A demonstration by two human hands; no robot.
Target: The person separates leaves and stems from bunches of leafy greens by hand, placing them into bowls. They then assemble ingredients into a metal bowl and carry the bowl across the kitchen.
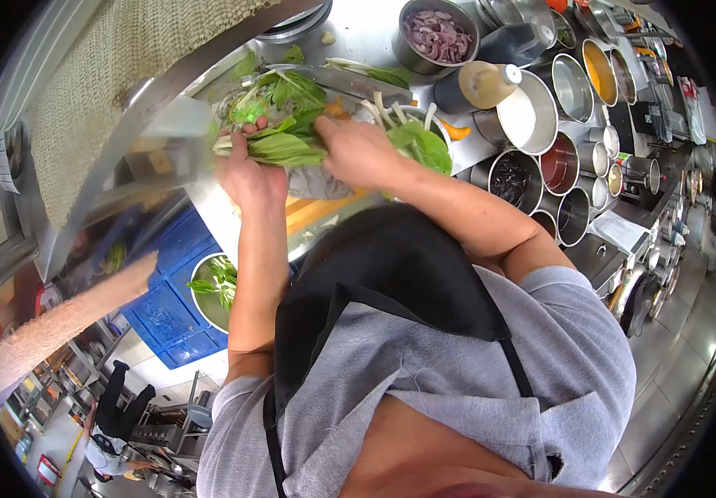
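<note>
A bunch of leafy greens [287, 151] with pale stems and broad green leaves lies across my left hand [251, 173], whose fingers are closed around the stem end. My right hand [359, 153] is curled at the leaf end, its thumb and fingers against the leaves; part of its grip is hidden. Below the bunch are a crumpled grey cloth [318, 183] and an orange-brown board [312, 213]. More loose leaves [291, 90] lie just beyond my hands, beside what looks like a metal blade [349, 83]. Right of my right hand, a bowl holds cut greens [424, 148].
A pot of sliced purple onions [437, 37] and sauce bottles [478, 85] stand at the back. Several metal pots, including one with white contents [528, 112], crowd the right. Below left, a pot of greens [217, 286] is by a blue crate [171, 319]. Another person [113, 427] stands farther off.
</note>
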